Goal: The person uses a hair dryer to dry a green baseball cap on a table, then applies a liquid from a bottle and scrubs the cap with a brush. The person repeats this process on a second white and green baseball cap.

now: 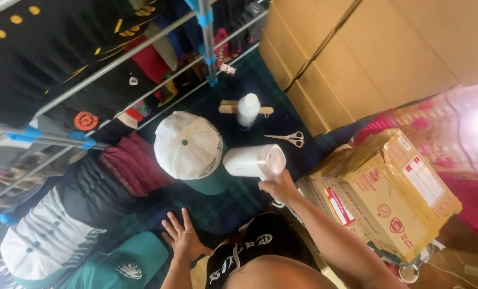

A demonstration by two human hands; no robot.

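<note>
While the person sits on the dark plaid floor covering [239,206], this is how things stand:

Right hand: the right hand [278,187] is curled around the handle of a white handheld appliance [254,161], which is lifted off the floor with its wide rounded end turned toward the cardboard boxes.
Left hand: the left hand [182,235] is empty, fingers spread wide, palm down, low over the floor covering; I cannot tell if it touches.
White cap: a white cap with a green brim [190,150] stands propped up just beside the appliance, its crown facing the camera and the brim below.
Beyond the cap: a white bottle [248,109] stands upright, touching or just in front of a wooden brush [229,107]; a pair of scissors [288,138] lies a little to its right, blades closed.
Near the left hand: a green cap [129,262] lies close by, and a long row of nested caps [57,230] stretches away from it.
Right side: a taped cardboard parcel [388,198] rests by the right forearm, with large plain cartons [356,53] behind.
Upper left: a metal rack [116,59] holds dark clothing.
</note>
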